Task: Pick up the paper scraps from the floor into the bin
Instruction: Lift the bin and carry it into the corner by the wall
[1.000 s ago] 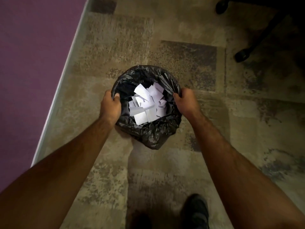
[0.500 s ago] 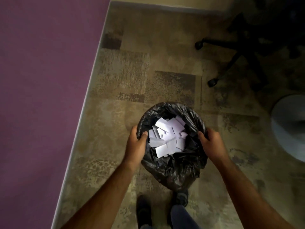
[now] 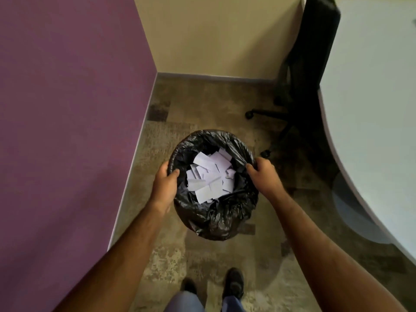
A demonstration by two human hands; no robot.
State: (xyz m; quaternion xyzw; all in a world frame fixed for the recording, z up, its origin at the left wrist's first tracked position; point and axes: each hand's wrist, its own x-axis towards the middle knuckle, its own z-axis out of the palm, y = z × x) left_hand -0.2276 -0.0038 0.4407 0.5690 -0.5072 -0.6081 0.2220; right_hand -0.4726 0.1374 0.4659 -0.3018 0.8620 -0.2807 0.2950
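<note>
A round bin [image 3: 216, 218] lined with a crinkled black bag hangs above the carpet in the middle of the head view. Several white paper scraps [image 3: 209, 176] lie heaped inside it. My left hand [image 3: 165, 184] grips the bin's left rim, thumb hooked over the edge. On the opposite rim my right hand [image 3: 264, 174] holds on the same way. The carpet in view shows no loose scraps.
A purple wall [image 3: 67, 131] runs along the left and meets a cream wall [image 3: 213, 34] in the corner ahead. A black office chair [image 3: 301, 86] stands at the right, beside a curved white table [image 3: 371, 109]. My two shoes [image 3: 234, 282] stand on patterned carpet.
The bin has risen off the floor in both hands. My head has come up, so the corner, chair and table have come into view.
</note>
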